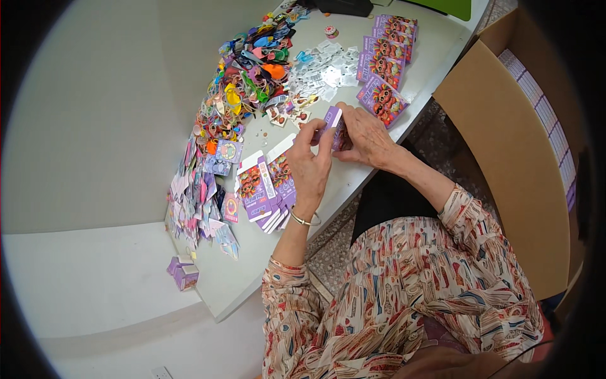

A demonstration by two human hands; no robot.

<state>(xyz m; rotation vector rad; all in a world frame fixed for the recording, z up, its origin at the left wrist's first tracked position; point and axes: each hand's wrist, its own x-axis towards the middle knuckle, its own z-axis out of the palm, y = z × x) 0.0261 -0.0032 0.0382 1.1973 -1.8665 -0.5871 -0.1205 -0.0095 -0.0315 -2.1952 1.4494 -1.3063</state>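
Note:
A small purple carton (332, 117) with a white edge stands tilted between my two hands above the table. My left hand (309, 165) pinches its near left side with thumb and fingers. My right hand (368, 136) wraps round its right side and covers much of its printed face. Below my left hand lies a stack of flat, unfolded purple cartons (254, 189) with white flaps. Just beyond my right hand sits a folded purple box (383, 101) with a colourful picture, the nearest of several in an overlapping row.
A heap of colourful hair ties and trinkets (259, 63) lines the wall. White paper slips (328, 66) and a pile of packets (196, 196) share the table (233, 278). An open cardboard box (505, 139) with rows of cartons stands right. Small purple boxes (184, 275) sit past the left edge.

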